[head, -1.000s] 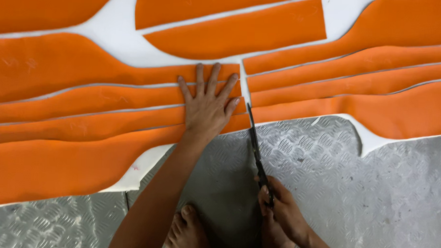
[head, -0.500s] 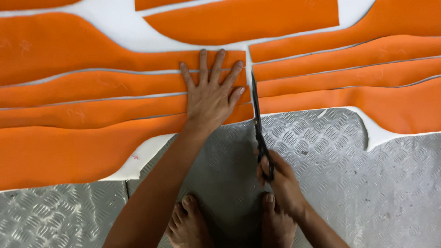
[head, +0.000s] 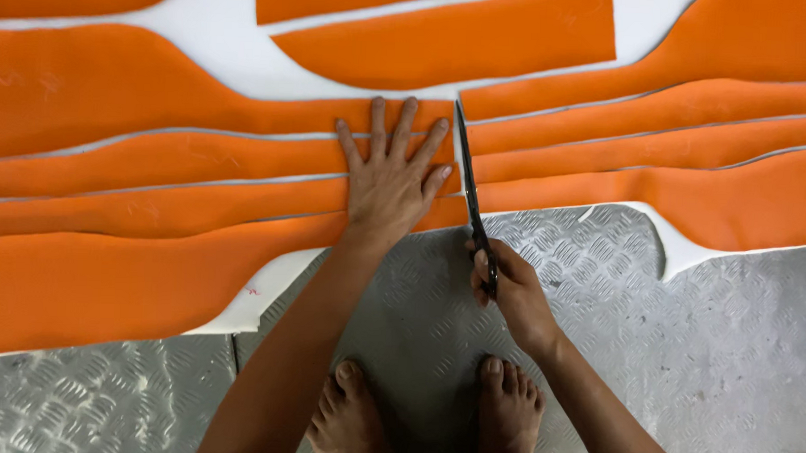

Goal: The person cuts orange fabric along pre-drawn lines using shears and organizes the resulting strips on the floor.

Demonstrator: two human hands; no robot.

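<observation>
The cut across the orange sheet (head: 151, 280) is well under way, I'd judge; the left hand (head: 391, 177) lies spread flat, pressing the sheet to the floor (head: 684, 370) just left of the cut line; the right hand (head: 512, 293) is closed round the handles of the scissors (head: 471, 198), blades reaching far across the bands. Next would call for steady pressure and a straight advance toward the white gap. Counted: one pair of scissors, two hands, two bare feet (head: 352, 417), roughly four orange bands either side.
</observation>
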